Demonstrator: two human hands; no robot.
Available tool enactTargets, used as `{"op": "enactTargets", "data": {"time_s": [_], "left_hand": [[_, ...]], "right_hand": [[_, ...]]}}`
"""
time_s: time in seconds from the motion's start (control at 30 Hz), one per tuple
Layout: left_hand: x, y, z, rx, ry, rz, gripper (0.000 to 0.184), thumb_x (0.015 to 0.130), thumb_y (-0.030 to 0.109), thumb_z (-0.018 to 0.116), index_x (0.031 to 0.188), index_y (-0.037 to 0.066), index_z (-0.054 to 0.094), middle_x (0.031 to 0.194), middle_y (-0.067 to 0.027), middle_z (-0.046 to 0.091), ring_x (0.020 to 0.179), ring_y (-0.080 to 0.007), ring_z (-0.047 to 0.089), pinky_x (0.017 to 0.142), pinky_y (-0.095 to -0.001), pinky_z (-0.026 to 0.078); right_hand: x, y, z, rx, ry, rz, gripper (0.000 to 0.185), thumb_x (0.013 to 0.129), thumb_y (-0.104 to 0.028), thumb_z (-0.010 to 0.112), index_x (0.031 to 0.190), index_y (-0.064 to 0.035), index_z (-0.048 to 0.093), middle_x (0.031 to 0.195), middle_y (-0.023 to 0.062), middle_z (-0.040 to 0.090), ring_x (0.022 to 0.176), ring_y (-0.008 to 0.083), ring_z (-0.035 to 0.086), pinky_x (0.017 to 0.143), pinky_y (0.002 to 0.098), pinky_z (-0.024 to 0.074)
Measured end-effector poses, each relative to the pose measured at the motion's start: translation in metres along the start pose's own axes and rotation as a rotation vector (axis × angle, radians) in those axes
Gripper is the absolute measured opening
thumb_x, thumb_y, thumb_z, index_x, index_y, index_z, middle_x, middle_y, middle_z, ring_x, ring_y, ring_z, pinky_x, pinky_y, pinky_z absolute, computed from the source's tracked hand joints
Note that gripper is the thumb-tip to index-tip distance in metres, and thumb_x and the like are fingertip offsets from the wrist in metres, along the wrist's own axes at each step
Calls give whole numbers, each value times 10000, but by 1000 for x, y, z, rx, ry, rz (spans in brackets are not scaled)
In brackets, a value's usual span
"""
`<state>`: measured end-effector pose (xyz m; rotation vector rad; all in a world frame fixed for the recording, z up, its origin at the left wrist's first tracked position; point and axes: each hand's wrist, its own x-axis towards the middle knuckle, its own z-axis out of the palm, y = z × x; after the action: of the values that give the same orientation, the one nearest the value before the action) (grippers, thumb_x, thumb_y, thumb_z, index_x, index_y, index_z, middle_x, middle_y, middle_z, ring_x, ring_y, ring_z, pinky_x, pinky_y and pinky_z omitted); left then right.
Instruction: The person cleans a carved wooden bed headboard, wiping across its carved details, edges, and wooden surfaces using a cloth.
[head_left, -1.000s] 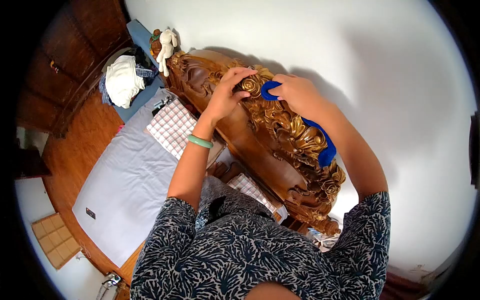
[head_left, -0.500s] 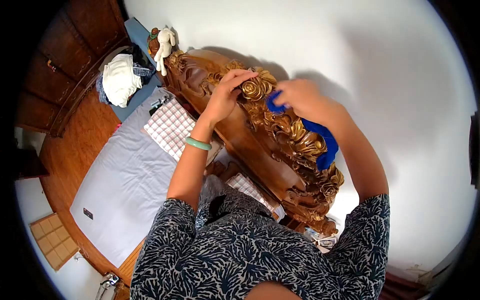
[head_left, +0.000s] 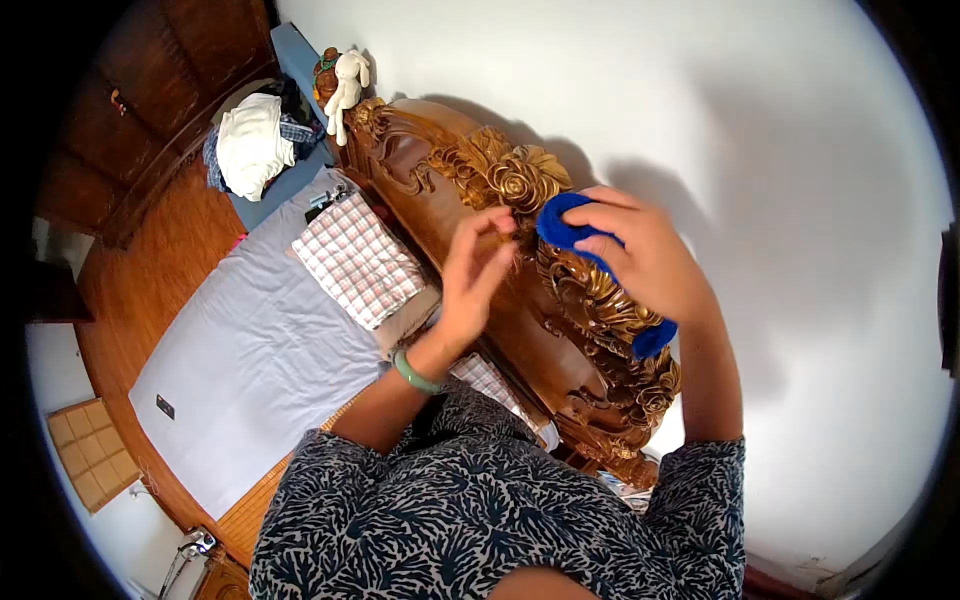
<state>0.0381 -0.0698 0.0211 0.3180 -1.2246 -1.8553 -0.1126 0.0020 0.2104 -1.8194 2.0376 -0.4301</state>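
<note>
A bunched blue cloth [head_left: 562, 222] is gripped in my right hand [head_left: 640, 255], over the gilded carving along the top of the wooden headboard [head_left: 560, 355]. Another blue part [head_left: 654, 340] shows below that hand, and whether it joins the cloth is hidden. My left hand [head_left: 472, 285], with a green bangle [head_left: 413, 374] at the wrist, is raised in front of the headboard, fingers curved and apart, nothing seen between them. Just above both hands is a carved golden rose [head_left: 525, 185].
The bed [head_left: 260, 350] carries a checked pillow [head_left: 355, 258] and a phone [head_left: 165, 406]. A white stuffed toy [head_left: 347, 88] sits at the headboard's far end, near piled clothes [head_left: 252, 145]. A white wall [head_left: 820, 250] rises behind the headboard.
My left hand has come off the carved rose and moved down toward me. My right hand has shifted slightly, and more of the blue cloth now shows bunched in its fingers.
</note>
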Motion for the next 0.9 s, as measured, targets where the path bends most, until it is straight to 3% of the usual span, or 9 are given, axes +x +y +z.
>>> {"op": "enactTargets", "data": {"time_s": [0.1,0.2,0.37,0.47,0.6,0.67,0.7,0.8,0.9], "left_hand": [[-24,16,22,-169,-109,154,778,1021,531,455,1559,5,257,1551,-141,318,1444,-267,330,1170,-444,310],[-30,39,34,-223,-99,244,801,1043,528,432,1581,-7,179,1555,-162,347,1434,-266,357,1184,-423,271],[-33,37,20,-99,69,-17,460,1049,264,558,1411,4,442,1317,-117,560,1185,-178,540,1052,-336,417],[-28,37,16,-167,165,-145,227,1046,145,563,1234,21,532,1158,-68,621,1048,-127,576,946,-282,467],[-6,13,4,-22,214,-268,209,1026,130,601,1199,30,539,1087,-95,656,953,-144,626,855,-307,520],[7,-14,-6,539,164,-7,301,1014,210,620,1229,35,501,1053,-162,669,906,-256,684,804,-387,542],[9,-19,-6,541,165,-10,301,1014,210,620,1229,35,501,1053,-162,669,906,-256,684,804,-387,542],[15,-24,0,729,233,-309,517,984,360,623,1334,55,397,1102,-252,634,989,-473,643,822,-519,504],[10,-33,4,858,244,-123,421,979,283,631,1289,57,458,1127,-210,620,959,-435,659,799,-493,519]], "right_hand": [[-7,-26,23,46,214,-202,261,884,-76,694,1135,-35,636,1124,158,661,955,366,674,821,412,553],[-16,-40,50,233,238,-201,325,861,-59,707,1146,-36,551,1133,181,616,983,391,647,822,428,531],[-30,-27,91,441,287,0,423,838,-100,735,1197,-43,518,1216,184,599,1085,390,614,906,444,494],[-34,-24,91,59,393,-167,421,809,-174,763,1174,-74,577,1358,156,572,1283,384,509,1071,508,362],[-50,-8,75,-260,649,-78,239,810,-173,745,1025,-91,683,1221,62,655,1203,300,569,1009,459,401],[-53,-3,61,-426,722,4,248,845,-176,728,1072,-95,670,1167,67,669,1159,307,581,1003,459,402],[-54,0,58,-509,761,50,247,860,-181,721,1085,-95,665,1159,68,671,1147,312,584,1001,457,403],[-51,15,58,-511,729,121,258,888,-207,712,1116,-98,658,1128,74,690,1096,301,611,962,434,424],[-51,33,71,-494,606,210,233,895,-224,712,1087,-96,680,1042,70,720,1002,273,650,885,405,453]]}}
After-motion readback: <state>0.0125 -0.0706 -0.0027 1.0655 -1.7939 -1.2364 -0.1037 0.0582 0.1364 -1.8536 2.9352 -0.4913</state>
